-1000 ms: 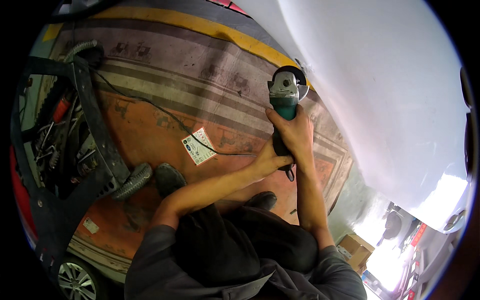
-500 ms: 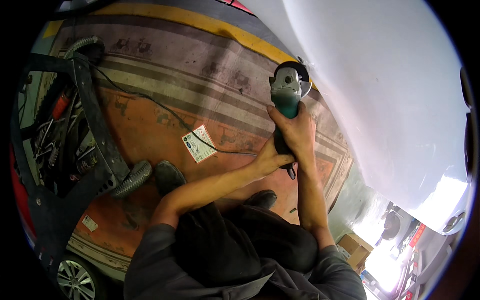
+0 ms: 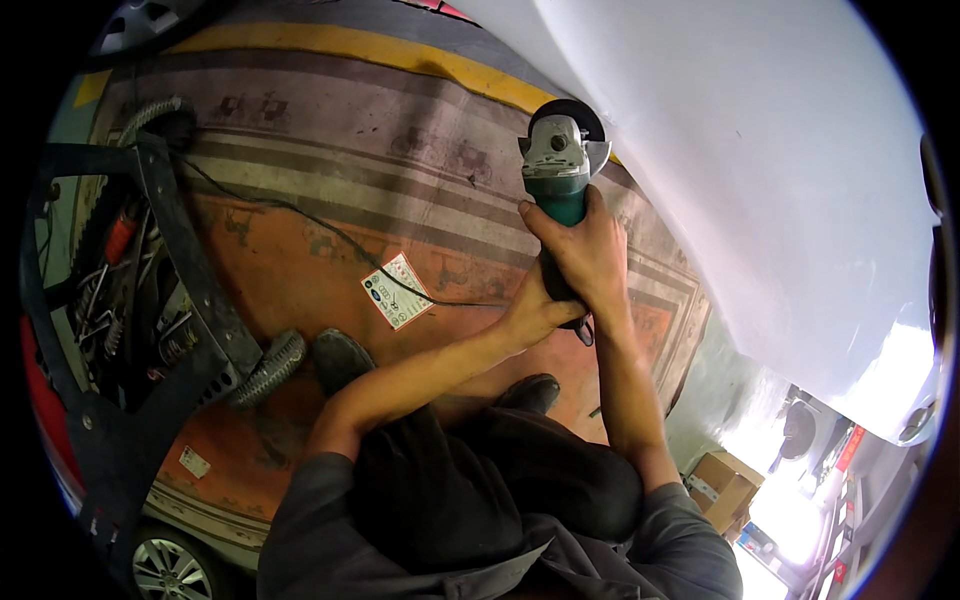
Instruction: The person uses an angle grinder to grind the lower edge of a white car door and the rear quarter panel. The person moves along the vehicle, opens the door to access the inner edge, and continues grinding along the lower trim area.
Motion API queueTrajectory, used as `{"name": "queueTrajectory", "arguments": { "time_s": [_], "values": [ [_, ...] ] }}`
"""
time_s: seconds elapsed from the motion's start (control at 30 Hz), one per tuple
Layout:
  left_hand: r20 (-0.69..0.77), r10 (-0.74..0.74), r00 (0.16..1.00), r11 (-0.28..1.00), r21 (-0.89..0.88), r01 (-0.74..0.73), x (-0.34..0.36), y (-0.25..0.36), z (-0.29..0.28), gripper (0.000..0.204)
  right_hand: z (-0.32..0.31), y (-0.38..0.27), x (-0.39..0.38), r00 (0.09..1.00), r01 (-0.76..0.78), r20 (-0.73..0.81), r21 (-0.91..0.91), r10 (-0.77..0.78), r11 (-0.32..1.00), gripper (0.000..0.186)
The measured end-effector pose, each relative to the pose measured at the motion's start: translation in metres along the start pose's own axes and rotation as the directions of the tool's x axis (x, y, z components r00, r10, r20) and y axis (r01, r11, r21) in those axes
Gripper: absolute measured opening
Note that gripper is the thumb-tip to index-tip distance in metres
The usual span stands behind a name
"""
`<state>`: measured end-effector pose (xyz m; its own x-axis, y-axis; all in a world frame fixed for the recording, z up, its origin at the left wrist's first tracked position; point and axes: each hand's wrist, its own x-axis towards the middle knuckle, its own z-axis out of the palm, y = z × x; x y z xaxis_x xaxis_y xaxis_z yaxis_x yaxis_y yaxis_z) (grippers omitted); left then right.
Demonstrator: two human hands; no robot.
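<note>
Both my hands are wrapped round a green and silver angle grinder [image 3: 557,165]. My right hand [image 3: 592,248] grips the green body just behind the metal head, thumb on the left side. Lower down, my left hand [image 3: 540,310] closes round the dark rear end of the handle. A black disc [image 3: 572,112] and a metal guard sit at the far end, close to the lower edge of a white car body panel [image 3: 760,180]. Whether the disc touches the panel or turns, I cannot tell. The black power cord [image 3: 330,222] runs left from the handle.
Under me lies a patterned orange and brown carpet [image 3: 280,300] with a printed card [image 3: 397,291] on it. To the left, a black metal frame [image 3: 190,260] stands beside jumbled tools [image 3: 120,290]. A car wheel [image 3: 172,570] is at lower left, a cardboard box [image 3: 722,490] at lower right.
The grinder and both hands have shifted slightly up and left, its head now nearer the panel's far end. My grip looks the same. The whole view has moved a little.
</note>
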<state>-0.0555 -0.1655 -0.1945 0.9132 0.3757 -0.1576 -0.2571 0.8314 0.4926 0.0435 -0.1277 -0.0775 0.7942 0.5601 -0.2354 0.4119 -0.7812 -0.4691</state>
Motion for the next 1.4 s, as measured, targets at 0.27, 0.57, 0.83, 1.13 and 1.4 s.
{"name": "queueTrajectory", "arguments": {
  "time_s": [0.27, 0.57, 0.83, 1.13, 1.4],
  "values": [
    [0.000, 0.009, 1.000, 1.000, -0.016, -0.009, 0.000, -0.014, 0.005, 0.079, 0.000, 0.021, -0.003, 0.999, -0.031, 0.005, -0.041, 0.031, 0.999, 0.067],
    [0.002, -0.018, 1.000, 1.000, 0.011, 0.018, -0.001, -0.001, 0.009, 0.078, -0.004, 0.014, -0.003, 1.000, -0.030, 0.009, -0.019, 0.030, 0.999, 0.068],
    [0.053, 0.017, 0.998, 1.000, -0.003, -0.017, 0.001, -0.005, 0.004, 0.082, -0.008, 0.004, -0.007, 1.000, -0.030, 0.007, -0.030, 0.031, 0.999, 0.068],
    [0.021, -0.012, 1.000, 1.000, 0.017, 0.012, -0.005, -0.006, 0.017, 0.086, -0.013, 0.021, -0.013, 0.999, -0.033, 0.004, 0.005, 0.033, 0.999, 0.068],
    [0.002, -0.122, 0.993, 0.992, 0.044, 0.122, -0.008, 0.009, 0.017, 0.097, -0.012, 0.016, -0.010, 0.998, -0.060, 0.020, 0.011, 0.060, 0.998, 0.071]
  ]
}}
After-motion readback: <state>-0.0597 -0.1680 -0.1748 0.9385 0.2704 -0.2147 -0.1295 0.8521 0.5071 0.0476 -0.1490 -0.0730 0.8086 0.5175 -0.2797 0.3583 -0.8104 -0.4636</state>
